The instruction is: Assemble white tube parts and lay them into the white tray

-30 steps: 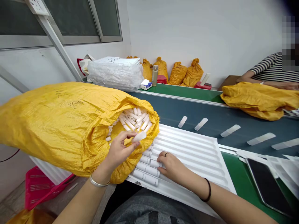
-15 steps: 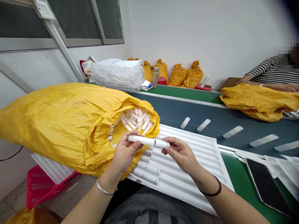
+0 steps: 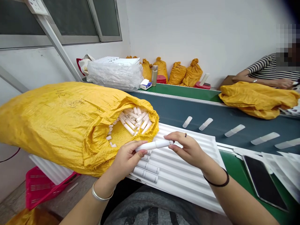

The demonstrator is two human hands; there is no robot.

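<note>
Probably for steadiness, white tube is held endwise.
Left hand pinches one end, right hand the other.

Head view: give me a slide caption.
Left hand and right hand hold a white tube near an open yellow sack of tubes.

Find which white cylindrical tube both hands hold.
The tube spanning left hand and right hand; others rest on the ridged white tray, dark belt or inside the yellow sack.
</note>
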